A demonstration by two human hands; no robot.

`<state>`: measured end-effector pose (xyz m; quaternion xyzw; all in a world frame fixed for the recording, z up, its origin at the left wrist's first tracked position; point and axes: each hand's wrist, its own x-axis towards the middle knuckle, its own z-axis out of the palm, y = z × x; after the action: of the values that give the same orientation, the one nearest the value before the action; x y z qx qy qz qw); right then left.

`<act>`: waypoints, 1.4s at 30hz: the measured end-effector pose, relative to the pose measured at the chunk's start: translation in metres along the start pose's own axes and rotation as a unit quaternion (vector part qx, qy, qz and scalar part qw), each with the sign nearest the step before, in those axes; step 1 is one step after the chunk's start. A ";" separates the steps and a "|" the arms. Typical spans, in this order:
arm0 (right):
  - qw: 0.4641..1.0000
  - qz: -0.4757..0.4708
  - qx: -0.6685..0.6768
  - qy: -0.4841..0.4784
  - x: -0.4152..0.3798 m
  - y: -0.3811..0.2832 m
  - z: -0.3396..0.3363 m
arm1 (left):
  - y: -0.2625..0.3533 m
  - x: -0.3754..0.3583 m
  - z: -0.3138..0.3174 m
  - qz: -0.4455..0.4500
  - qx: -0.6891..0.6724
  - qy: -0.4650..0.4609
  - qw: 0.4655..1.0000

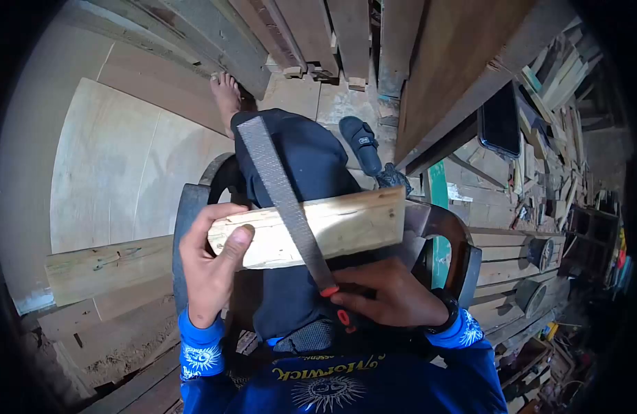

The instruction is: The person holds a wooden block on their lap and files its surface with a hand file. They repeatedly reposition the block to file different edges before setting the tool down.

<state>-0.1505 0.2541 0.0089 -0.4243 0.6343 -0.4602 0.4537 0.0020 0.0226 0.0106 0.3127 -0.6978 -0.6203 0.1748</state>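
My left hand (211, 265) grips wood (353, 222), my right hand (391, 293) the file (282, 193), and a wobble could scrape my thumb (240, 238).

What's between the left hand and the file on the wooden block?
Just a bare stretch of the wooden block between left hand and file; head view shows it.

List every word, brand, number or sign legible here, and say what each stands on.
"Morwick", first letter uncertain: yellow lettering on the blue shirt.
Smaller yellow line beside that word, same shirt: too small to read in full.
White label on the dark sandal: too small to read.
Lettering by the sun print on the left sleeve: too small to read.
Red ring-shaped mark on the handle: no word I can make out.
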 end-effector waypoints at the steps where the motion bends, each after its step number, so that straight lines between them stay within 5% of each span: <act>1: 0.999 0.029 0.018 0.008 0.001 -0.005 -0.003 | 0.000 0.000 -0.001 0.002 -0.005 0.012 1.000; 9: 0.999 -0.010 -0.009 0.045 0.000 -0.006 0.006 | 0.002 0.001 0.002 0.006 0.037 -0.021 0.999; 12: 0.992 0.104 0.063 0.044 -0.001 -0.011 0.003 | -0.004 0.002 0.004 0.038 0.028 -0.018 0.999; 16: 0.999 0.050 -0.019 -0.005 -0.010 -0.002 -0.006 | -0.002 0.001 0.002 0.031 0.023 -0.009 0.999; 23: 0.996 0.056 0.038 0.062 -0.001 -0.012 0.004 | -0.002 0.002 0.003 0.044 0.032 -0.022 0.998; 25: 0.979 0.182 0.087 -0.002 -0.005 -0.020 -0.006 | -0.002 0.001 0.002 0.036 0.039 -0.034 0.998; 33: 0.996 0.037 0.052 0.059 -0.006 0.002 0.014 | -0.001 0.002 0.004 0.047 0.062 -0.038 0.996; 40: 0.992 0.027 0.109 -0.056 -0.016 -0.008 -0.003 | -0.003 0.003 0.002 0.048 0.058 -0.042 0.996; 42: 0.958 0.149 0.171 -0.177 -0.014 -0.017 -0.010 | -0.002 0.003 0.003 0.047 0.056 -0.041 0.996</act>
<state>-0.1553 0.2662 0.0297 -0.3154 0.5120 -0.4066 0.6878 -0.0016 0.0231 0.0074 0.2631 -0.7522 -0.5833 0.1574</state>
